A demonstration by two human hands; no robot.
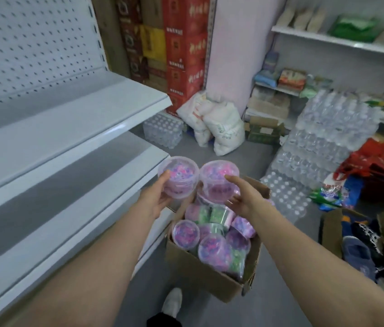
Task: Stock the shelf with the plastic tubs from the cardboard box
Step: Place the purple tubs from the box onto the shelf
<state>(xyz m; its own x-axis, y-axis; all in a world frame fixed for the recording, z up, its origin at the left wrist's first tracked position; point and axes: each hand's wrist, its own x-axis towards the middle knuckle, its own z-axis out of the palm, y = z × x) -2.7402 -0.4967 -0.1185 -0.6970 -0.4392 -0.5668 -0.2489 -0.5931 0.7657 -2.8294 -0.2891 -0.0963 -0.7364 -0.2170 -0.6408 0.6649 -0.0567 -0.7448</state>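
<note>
Left hand [156, 197] and right hand [240, 197] each cup a lidded tub [178, 177] above the cardboard box [200, 270], lifted clear for carrying to the shelf [73, 185].

Head cam, single wide-angle view, fwd and down, close over cardboard box [210, 274] beside shelf [68, 128].

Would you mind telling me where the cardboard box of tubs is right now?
In the head view the cardboard box sits open on the grey floor at lower centre, just right of the white shelf unit's base and below both hands' tubs.
</note>
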